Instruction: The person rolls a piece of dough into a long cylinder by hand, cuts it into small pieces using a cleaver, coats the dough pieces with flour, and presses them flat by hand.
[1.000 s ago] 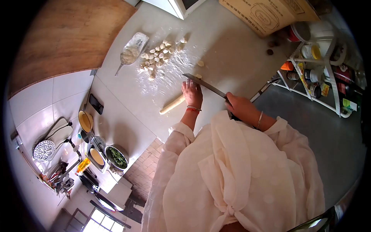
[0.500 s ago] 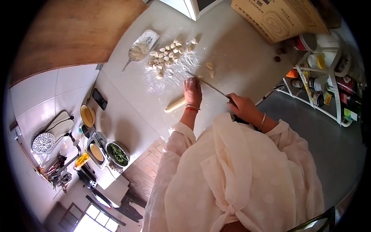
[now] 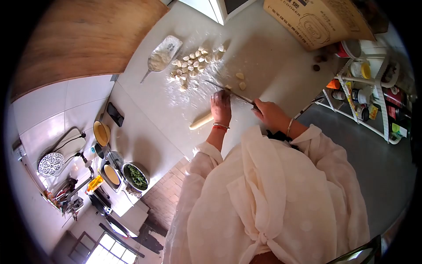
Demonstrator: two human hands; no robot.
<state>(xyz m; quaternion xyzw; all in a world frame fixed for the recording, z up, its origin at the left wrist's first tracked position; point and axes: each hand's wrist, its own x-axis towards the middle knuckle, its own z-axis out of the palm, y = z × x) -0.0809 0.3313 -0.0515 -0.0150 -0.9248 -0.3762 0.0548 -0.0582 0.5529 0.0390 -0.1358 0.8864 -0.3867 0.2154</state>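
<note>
Our left hand (image 3: 220,108) was clamped over one end of the dough roll (image 3: 201,120) on the floured counter (image 3: 162,127), while our right was closed around the handle of the knife (image 3: 234,93). The blade lay just beyond our left fingertips, near loose dough pieces (image 3: 240,76).

**Pale table (image 3: 151,116) dusted with flour (image 3: 178,99)**

Small dough pieces (image 3: 190,67) lie clustered on the flour, a few more set apart from them. A scoop (image 3: 160,58) holding flour rests beside the cluster. A dough roll (image 3: 201,121) lies nearby, partly hidden. A dark phone (image 3: 115,114) is near the tiled wall, and a cardboard box (image 3: 314,26) stands toward the far side.
</note>
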